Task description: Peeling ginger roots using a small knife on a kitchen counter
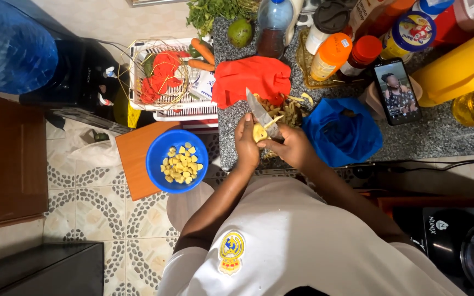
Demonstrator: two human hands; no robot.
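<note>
Potato, a small yellow peeled piece, sits between the two hands above the near edge of the speckled grey counter, which serves as the landmark for everything else. Largest on that counter is the yellow jug at its right end, with a blue plastic bag just right of the hands and a red cloth behind them toward the counter's back. A phone leans upright between the bag and the jug, its screen lit. Off the counter's left edge, a blue bowl holding yellow cut chunks rests on an orange board, and behind it a white tray carries a wire basket with red items and carrots. Beside the cloth lies a heap of pale peelings. The left hand is curled closed around the potato, fingers wrapped over its left side, holding it just over the counter's front edge. The right hand is clenched on the handle of a knife, whose blade angles up and away toward the cloth, its lower part against the potato with a thin strip of peel curling off.
</note>
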